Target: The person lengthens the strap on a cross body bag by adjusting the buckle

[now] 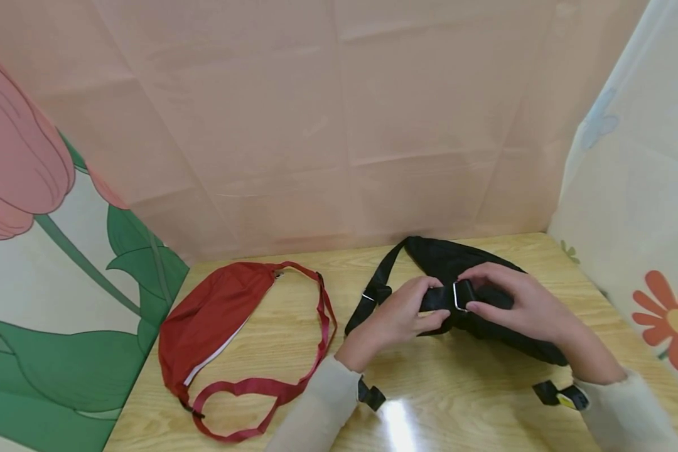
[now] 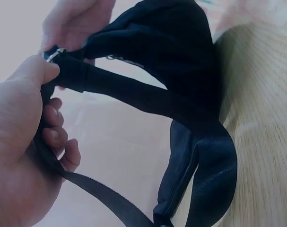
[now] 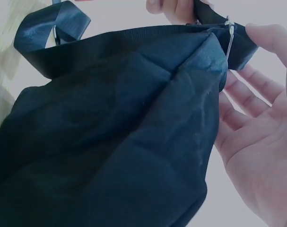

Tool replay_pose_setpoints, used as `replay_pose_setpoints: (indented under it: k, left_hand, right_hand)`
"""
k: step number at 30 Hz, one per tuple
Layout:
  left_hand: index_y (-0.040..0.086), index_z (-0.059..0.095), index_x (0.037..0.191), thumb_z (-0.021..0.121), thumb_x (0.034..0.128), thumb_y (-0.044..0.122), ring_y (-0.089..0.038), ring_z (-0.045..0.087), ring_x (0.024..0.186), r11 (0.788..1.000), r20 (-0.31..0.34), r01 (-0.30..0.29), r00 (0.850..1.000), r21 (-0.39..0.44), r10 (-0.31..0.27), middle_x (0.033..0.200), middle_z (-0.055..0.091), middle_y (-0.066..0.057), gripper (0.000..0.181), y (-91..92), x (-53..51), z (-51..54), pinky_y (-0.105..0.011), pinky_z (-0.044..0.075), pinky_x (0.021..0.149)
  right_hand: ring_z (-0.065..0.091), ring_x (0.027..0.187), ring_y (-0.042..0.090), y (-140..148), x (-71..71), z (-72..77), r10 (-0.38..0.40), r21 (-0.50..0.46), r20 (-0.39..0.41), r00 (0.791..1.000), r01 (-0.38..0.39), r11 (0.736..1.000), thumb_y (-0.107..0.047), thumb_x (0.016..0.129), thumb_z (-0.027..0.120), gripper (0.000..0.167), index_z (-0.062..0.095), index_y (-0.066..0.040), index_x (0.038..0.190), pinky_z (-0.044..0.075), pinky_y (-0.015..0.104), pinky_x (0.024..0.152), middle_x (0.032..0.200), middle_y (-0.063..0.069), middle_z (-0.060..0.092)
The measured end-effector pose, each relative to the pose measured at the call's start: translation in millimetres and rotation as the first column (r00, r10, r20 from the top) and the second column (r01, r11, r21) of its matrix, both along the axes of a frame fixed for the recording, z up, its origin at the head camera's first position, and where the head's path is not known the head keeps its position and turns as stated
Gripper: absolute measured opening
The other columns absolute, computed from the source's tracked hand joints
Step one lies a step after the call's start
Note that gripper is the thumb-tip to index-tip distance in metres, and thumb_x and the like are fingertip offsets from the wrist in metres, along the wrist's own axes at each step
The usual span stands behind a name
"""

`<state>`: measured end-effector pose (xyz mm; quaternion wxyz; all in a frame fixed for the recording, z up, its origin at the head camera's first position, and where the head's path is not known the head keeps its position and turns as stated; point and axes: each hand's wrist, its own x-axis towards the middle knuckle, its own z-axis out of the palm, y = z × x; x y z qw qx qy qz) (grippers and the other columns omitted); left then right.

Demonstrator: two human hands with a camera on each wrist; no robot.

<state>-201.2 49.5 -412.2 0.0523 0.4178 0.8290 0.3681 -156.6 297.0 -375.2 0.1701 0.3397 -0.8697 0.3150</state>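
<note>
Head view. Black bag (image 1: 449,256): one, towards the far right corner of the desk (image 1: 446,408). Strap (image 1: 436,300) with metal ring (image 1: 455,295); left hand (image 1: 398,311) pinches it left of the ring, right hand (image 1: 522,298) pinches it at the right, thumbs drawn in towards fingers. Red bag (image 1: 217,317): one, by the left edge; white line along its side; contents hidden.

Left wrist view. Left thumb beside ring, fingers curled round strap. Webbing smooth, bendable, probably slippery; best hold, flat beside the ring.

Right wrist view. Right thumb on strap, lower fingers loosely spread. Black bag in soft folds: judged light, limp, not fragile; contents cannot be told.
</note>
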Motion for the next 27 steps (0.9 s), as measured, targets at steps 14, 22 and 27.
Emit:
replay_pose_setpoints:
  k: [14, 22, 27]
  left_hand:
    - [0.024, 0.048, 0.145, 0.064, 0.0949, 0.052, -0.010, 0.053, 0.130, 0.986, -0.104, -0.115, 0.986, 0.120, 0.127, 0.144, 0.054, 0.004, 0.060, 3.4, 5.0, -6.0, -0.029, 0.045, 0.105]
    - [0.024, 0.054, 0.141, 0.070, 0.0933, 0.047, -0.010, 0.055, 0.127, 0.980, -0.148, -0.111, 0.980, 0.165, 0.136, 0.137, 0.059, 0.006, 0.056, 4.8, 6.5, -3.4, -0.026, 0.045, 0.104]
    - [0.020, 0.059, 0.136, 0.076, 0.0909, 0.040, -0.010, 0.060, 0.118, 0.974, -0.212, -0.098, 0.967, 0.206, 0.142, 0.128, 0.064, 0.003, 0.052, 6.9, 5.1, -5.7, -0.019, 0.044, 0.100]
  right_hand:
    - [0.067, 0.097, 0.006, -5.5, -1.0, -4.5, 0.015, -0.102, 0.100, 0.995, -0.005, 0.995, 0.005, 0.082, 0.079, 0.051, 0.064, -0.018, 0.126, 0.050, 0.015, 0.087, 0.112, -0.010, 0.069]
    - [0.067, 0.101, 0.005, -6.6, -1.6, -7.0, 0.022, -0.113, 0.105, 0.994, -0.010, 0.994, 0.006, 0.083, 0.078, 0.052, 0.064, -0.018, 0.127, 0.049, 0.014, 0.089, 0.115, -0.010, 0.068]
    - [0.067, 0.102, 0.005, -6.8, -1.2, -9.0, 0.017, -0.117, 0.108, 0.994, -0.004, 0.993, 0.005, 0.083, 0.078, 0.052, 0.064, -0.018, 0.127, 0.048, 0.012, 0.090, 0.116, -0.009, 0.068]
